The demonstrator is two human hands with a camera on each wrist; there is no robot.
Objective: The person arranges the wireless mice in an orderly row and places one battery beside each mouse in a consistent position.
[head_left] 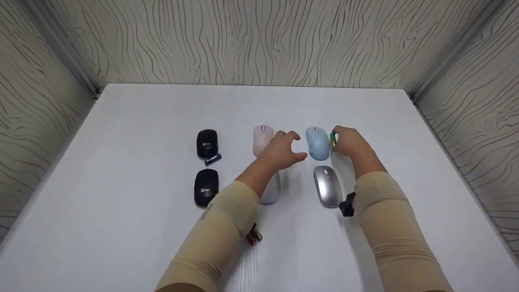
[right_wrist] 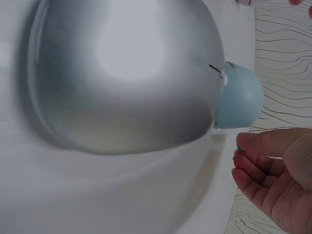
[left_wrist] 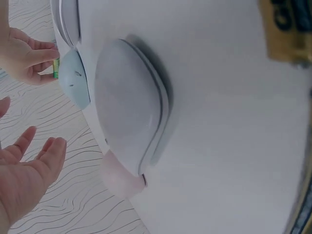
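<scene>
In the head view my right hand [head_left: 352, 142] pinches a small green battery [head_left: 333, 140] between thumb and fingers, just right of a light blue mouse [head_left: 318, 144]. My left hand [head_left: 282, 152] hovers between the pink mouse [head_left: 262, 136] and the blue one. Its fingers and thumb are spread and hold nothing; the left wrist view shows them apart as well. Below the blue mouse lies a silver mouse [head_left: 327, 186], large in the right wrist view. A pale mouse [left_wrist: 129, 105], partly hidden under my left forearm in the head view, sits below the pink one.
At the left stand two black mice, one far [head_left: 207, 142] and one near [head_left: 206, 187]. A dark blue battery [head_left: 213, 159] lies between them. Red and gold batteries [head_left: 257, 234] show partly beside my left forearm. Wood-patterned panels [head_left: 251, 40] enclose the white table [head_left: 134, 251].
</scene>
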